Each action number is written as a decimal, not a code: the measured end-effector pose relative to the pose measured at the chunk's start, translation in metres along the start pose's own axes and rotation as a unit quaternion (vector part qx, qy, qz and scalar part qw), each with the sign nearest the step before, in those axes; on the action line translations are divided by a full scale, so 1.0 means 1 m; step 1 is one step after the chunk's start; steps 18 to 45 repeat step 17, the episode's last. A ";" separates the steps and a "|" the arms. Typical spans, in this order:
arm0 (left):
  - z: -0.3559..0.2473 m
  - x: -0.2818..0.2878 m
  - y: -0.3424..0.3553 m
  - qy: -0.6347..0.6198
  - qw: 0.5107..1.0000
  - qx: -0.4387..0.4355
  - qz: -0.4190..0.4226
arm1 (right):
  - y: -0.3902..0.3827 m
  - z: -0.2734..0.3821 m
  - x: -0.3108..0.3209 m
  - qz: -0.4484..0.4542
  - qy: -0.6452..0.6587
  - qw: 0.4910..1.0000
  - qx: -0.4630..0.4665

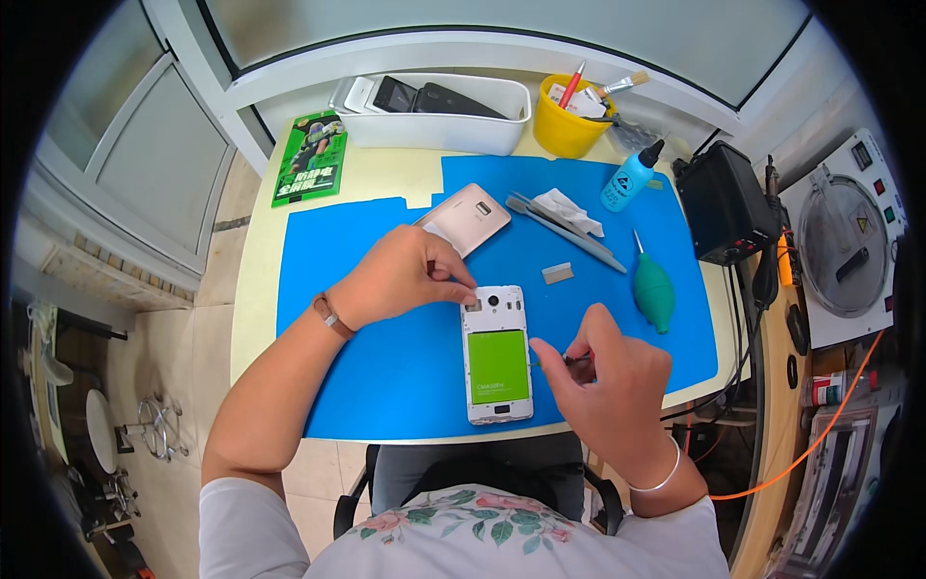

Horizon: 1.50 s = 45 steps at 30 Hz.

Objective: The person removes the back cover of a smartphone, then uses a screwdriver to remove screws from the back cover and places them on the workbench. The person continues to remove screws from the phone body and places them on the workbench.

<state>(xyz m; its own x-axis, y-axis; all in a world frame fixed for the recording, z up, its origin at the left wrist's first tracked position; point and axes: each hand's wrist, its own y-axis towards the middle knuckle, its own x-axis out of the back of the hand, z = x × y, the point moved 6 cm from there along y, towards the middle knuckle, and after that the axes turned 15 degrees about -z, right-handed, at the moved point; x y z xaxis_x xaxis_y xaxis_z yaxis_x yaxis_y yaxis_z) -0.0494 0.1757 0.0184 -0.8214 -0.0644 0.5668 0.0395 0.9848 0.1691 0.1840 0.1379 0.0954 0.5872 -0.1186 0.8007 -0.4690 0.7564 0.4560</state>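
Note:
A white phone lies on the blue work mat with its back off, baring a bright green battery. At its upper left corner the bent fingers and thumb of my left hand close on the edge. Beside the right edge is my right hand, its fingers closed round a thin dark tool, mostly hidden by the fingers. A gold phone back cover rests on the mat beyond my left hand. A small grey metal piece lies up and right of the phone.
Farther right on the mat are a grey brush, white tissue, a blue bottle and a green air blower. Behind stand a white bin of phones and a yellow cup. A black box sits right.

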 end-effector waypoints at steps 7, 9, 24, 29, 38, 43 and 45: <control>0.005 0.000 -0.002 -0.004 1.000 0.018 -0.001 | 0.008 0.005 0.005 0.036 0.062 0.997 0.036; 0.003 0.000 -0.002 0.001 1.000 0.013 0.002 | 0.006 0.004 0.003 0.050 0.060 0.997 0.021; 0.004 0.001 -0.001 -0.002 1.000 0.017 0.002 | 0.002 0.005 -0.009 -0.031 -0.035 0.998 0.041; 0.004 0.001 -0.001 -0.002 1.000 0.017 0.002 | 0.002 0.005 -0.009 -0.031 -0.035 0.998 0.041; 0.004 0.001 -0.001 -0.002 1.000 0.017 0.002 | 0.002 0.005 -0.009 -0.031 -0.035 0.998 0.041; 0.004 0.001 -0.001 -0.002 1.000 0.017 0.002 | 0.002 0.005 -0.009 -0.031 -0.035 0.998 0.041; 0.004 0.001 -0.001 -0.002 1.000 0.017 0.002 | 0.002 0.005 -0.009 -0.031 -0.035 0.998 0.041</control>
